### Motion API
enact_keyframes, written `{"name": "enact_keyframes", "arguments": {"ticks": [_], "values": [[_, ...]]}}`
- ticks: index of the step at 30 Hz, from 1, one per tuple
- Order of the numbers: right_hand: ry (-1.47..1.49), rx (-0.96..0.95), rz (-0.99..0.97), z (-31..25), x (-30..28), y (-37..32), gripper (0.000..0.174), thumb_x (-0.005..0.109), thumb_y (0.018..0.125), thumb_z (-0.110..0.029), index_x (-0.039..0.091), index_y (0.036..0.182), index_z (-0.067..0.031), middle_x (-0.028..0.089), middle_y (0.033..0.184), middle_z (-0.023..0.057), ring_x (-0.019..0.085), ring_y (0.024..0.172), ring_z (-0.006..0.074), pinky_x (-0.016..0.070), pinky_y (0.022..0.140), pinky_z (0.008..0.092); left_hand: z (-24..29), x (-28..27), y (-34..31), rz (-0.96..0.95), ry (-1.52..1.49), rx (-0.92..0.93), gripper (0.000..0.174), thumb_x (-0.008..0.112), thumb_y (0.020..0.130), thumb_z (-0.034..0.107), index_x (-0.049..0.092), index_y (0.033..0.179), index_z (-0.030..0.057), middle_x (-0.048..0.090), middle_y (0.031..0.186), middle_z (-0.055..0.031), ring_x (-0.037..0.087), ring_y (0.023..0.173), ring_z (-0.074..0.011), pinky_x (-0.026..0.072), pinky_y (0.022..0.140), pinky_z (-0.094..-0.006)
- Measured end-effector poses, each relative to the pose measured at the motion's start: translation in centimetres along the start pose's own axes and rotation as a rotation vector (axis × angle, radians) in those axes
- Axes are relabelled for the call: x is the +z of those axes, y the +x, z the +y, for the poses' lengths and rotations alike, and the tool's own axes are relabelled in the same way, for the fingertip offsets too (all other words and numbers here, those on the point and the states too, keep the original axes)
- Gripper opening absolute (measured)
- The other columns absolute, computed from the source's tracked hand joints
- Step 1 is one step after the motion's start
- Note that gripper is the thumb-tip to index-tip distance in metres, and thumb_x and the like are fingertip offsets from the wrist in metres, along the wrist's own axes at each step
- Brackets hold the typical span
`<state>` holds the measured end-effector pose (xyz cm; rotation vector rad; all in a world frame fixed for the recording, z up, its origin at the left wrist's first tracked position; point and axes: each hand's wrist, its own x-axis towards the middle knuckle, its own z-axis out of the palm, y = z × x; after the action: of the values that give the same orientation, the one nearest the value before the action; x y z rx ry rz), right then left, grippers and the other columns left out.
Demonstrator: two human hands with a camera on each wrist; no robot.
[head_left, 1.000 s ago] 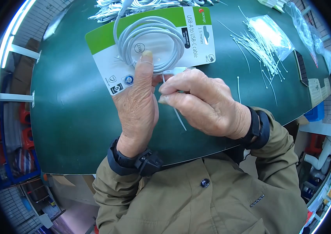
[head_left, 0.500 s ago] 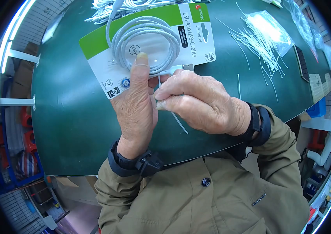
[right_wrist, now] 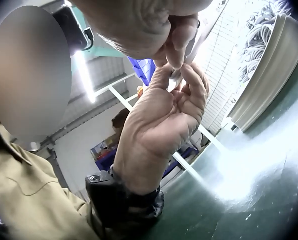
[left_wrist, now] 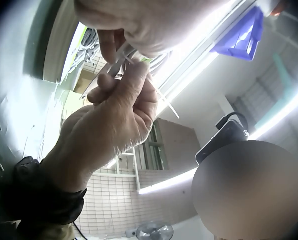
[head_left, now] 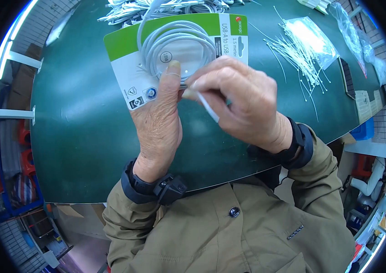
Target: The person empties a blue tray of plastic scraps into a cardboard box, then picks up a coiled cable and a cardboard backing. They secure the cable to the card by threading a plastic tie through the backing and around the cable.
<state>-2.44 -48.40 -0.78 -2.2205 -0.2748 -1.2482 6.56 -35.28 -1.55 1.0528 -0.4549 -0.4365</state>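
My left hand (head_left: 156, 123) grips a green-and-white card (head_left: 122, 75) from below, its thumb over a coiled pale grey braided cable (head_left: 181, 27) on the card's face. At the coil's lower edge my right hand (head_left: 243, 100) pinches a thin white tie, thumb against bent fingers; a white strip (head_left: 209, 107) sticks out below them. In the left wrist view, a white tie end (left_wrist: 169, 106) extends past my right hand (left_wrist: 114, 115). The right wrist view has my left hand (right_wrist: 159, 125) meeting my right fingertips. My right hand hides part of the card in the head view.
A pile of cables (head_left: 129, 10) lies at the green table's (head_left: 79, 136) far edge. Loose white ties (head_left: 300, 54) spread on the right beside a clear bag (head_left: 322, 43). Farther right are a dark flat object (head_left: 347, 77), crumpled plastic (head_left: 354, 36) and a printed paper (head_left: 366, 107).
My right hand has risen and turned, covering the cable plug and part of the card's print. The long tie tail that hung below it now shows as a shorter strip. The card has shifted slightly right.
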Motion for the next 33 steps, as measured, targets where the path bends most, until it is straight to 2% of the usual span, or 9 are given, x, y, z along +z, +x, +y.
{"name": "enact_keyframes", "arguments": {"ticks": [1, 7, 13, 16, 18, 22, 25, 28, 33], "values": [[-0.013, 0.059, 0.023, 0.3, 0.0, -0.1, 0.021, 0.082, 0.079, 0.0, 0.066, 0.09, -0.0055, 0.068, 0.082, 0.0076, 0.071, 0.073, 0.0254, 0.0573, 0.062, 0.0337, -0.1, 0.0, -0.1, -0.001, 0.006, -0.007, 0.043, 0.071, 0.103, 0.012, 0.053, 0.141, 0.0052, 0.067, 0.125, -0.0071, 0.068, 0.109, -0.016, 0.0574, 0.09, -0.0343], [-0.078, 0.29, 0.063, -0.8, -0.3, 0.0, 0.021, 0.082, 0.079, 0.0, 0.066, 0.09, -0.007, 0.072, 0.081, 0.0074, 0.072, 0.074, 0.0239, 0.0559, 0.061, 0.034, -0.2, 0.1, 0.0, -0.091, -0.01, -0.06, 0.037, 0.068, 0.104, 0.012, 0.055, 0.138, 0.0045, 0.07, 0.119, -0.0084, 0.072, 0.098, -0.0174, 0.0621, 0.074, -0.0303], [-0.199, -0.105, 0.027, 1.8, -0.7, 0.6, 0.021, 0.082, 0.081, -0.003, 0.07, 0.098, -0.0073, 0.073, 0.086, 0.0056, 0.07, 0.076, 0.0236, 0.0556, 0.065, 0.0352, -0.5, -0.1, 0.1, -0.087, 0.01, -0.056, 0.035, 0.066, 0.105, 0.012, 0.055, 0.138, 0.0033, 0.07, 0.119, -0.0103, 0.073, 0.095, -0.0173, 0.0628, 0.072, -0.0288], [-0.23, -0.116, -0.002, 1.9, -0.8, 0.7, 0.027, 0.08, 0.08, -0.003, 0.073, 0.106, -0.0068, 0.073, 0.091, 0.0058, 0.068, 0.078, 0.0244, 0.0557, 0.066, 0.0352, -0.5, 0.0, 0.2, -0.089, -0.019, -0.045, 0.036, 0.067, 0.105, 0.013, 0.055, 0.138, 0.0041, 0.07, 0.118, -0.0094, 0.072, 0.096, -0.0162, 0.0617, 0.069, -0.0271], [-0.28, -0.194, -0.006, 2.4, -0.8, 0.9, 0.031, 0.078, 0.078, -0.002, 0.073, 0.108, -0.0067, 0.073, 0.094, 0.0059, 0.067, 0.078, 0.0247, 0.0558, 0.066, 0.0353, -0.5, 0.1, 0.4, -0.063, -0.045, -0.045, 0.033, 0.071, 0.103, 0.014, 0.061, 0.132, 0.0006, 0.072, 0.114, -0.0097, 0.072, 0.092, -0.0142, 0.0628, 0.066, -0.0264], [-0.318, -0.217, -0.033, 1.8, -1.0, 1.1, 0.036, 0.083, 0.075, 0.006, 0.076, 0.109, -0.0023, 0.076, 0.096, 0.0091, 0.068, 0.081, 0.0237, 0.0538, 0.065, 0.0328, -0.3, 0.5, 0.3, -0.04, -0.053, -0.047, 0.032, 0.072, 0.102, 0.015, 0.064, 0.128, -0.0015, 0.073, 0.112, -0.0096, 0.072, 0.09, -0.0133, 0.0631, 0.065, -0.026], [-0.322, -0.215, -0.036, 1.7, -1.1, 1.1, 0.038, 0.084, 0.073, 0.006, 0.078, 0.109, -0.0046, 0.074, 0.094, 0.0073, 0.066, 0.08, 0.0222, 0.0535, 0.065, 0.0325, -0.6, -0.1, 0.1, -0.093, -0.016, -0.072, 0.037, 0.07, 0.104, 0.015, 0.057, 0.137, 0.0051, 0.07, 0.119, -0.0074, 0.072, 0.097, -0.0156, 0.0598, 0.068, -0.0261], [-0.31, -0.25, -0.068, 1.8, -1.4, 1.0, 0.04, 0.08, 0.07, -0.005, 0.076, 0.11, -0.0093, 0.067, 0.096, 0.0033, 0.063, 0.08, 0.0214, 0.0552, 0.063, 0.0316, -0.7, 0.0, 0.2, -0.067, -0.067, -0.051, 0.033, 0.073, 0.102, 0.015, 0.065, 0.129, -0.0015, 0.073, 0.112, -0.0096, 0.072, 0.09, -0.0138, 0.0636, 0.066, -0.0265], [-0.25, -0.309, -0.114, 0.9, -2.0, 1.4, 0.041, 0.082, 0.068, -0.004, 0.078, 0.109, -0.0089, 0.062, 0.098, 0.0044, 0.059, 0.083, 0.0215, 0.0527, 0.062, 0.0311, -0.5, 0.1, -0.2, -0.048, -0.081, -0.021, 0.032, 0.074, 0.101, 0.013, 0.064, 0.128, -0.0011, 0.072, 0.11, -0.0078, 0.07, 0.09, -0.0124, 0.0607, 0.07, -0.0268]]}}
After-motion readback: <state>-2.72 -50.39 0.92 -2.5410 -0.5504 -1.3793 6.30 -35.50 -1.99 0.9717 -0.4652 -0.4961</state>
